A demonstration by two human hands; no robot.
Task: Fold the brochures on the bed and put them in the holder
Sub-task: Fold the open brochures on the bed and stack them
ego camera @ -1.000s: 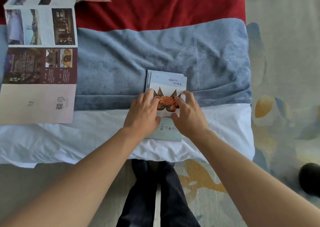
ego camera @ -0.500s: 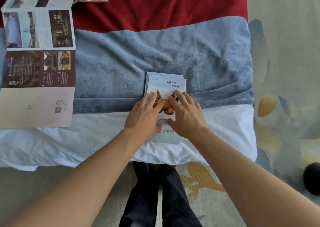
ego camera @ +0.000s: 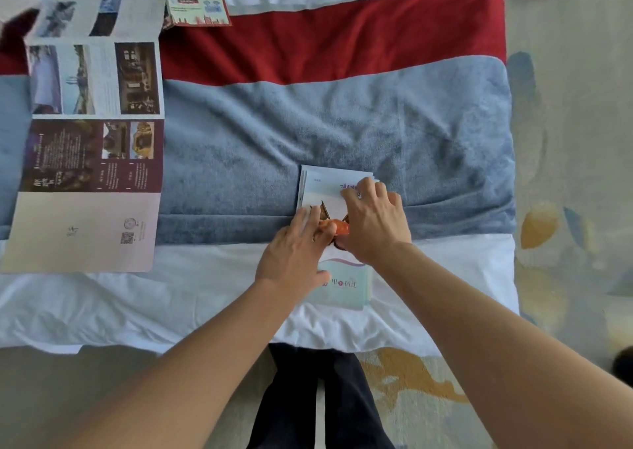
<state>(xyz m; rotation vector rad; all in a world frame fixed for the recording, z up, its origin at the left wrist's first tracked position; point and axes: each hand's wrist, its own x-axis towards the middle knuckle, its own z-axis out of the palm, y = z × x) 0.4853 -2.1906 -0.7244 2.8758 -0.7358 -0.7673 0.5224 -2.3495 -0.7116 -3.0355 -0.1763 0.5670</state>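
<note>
1. Pressing flat, your left hand [ego camera: 294, 253] and right hand [ego camera: 375, 219], fingers straight, hold down the folded brochure [ego camera: 337, 239] at the bed's [ego camera: 376, 133] near edge.
2. You still have the unfolded brochure [ego camera: 92, 154] to fold; no holder is in view.

The folded brochure [ego camera: 337, 277] is pale blue and white with an orange crab picture and purple script. Under it, the blanket [ego camera: 342, 133] runs in a grey-blue band and a deep red band, and the sheet [ego camera: 137, 304] is white. Left of the folded brochure, the unfolded brochure [ego camera: 92, 161] shows maroon, white and beige panels with photographs. The carpet [ego camera: 565, 174] is beige with yellow and blue patches.
</note>
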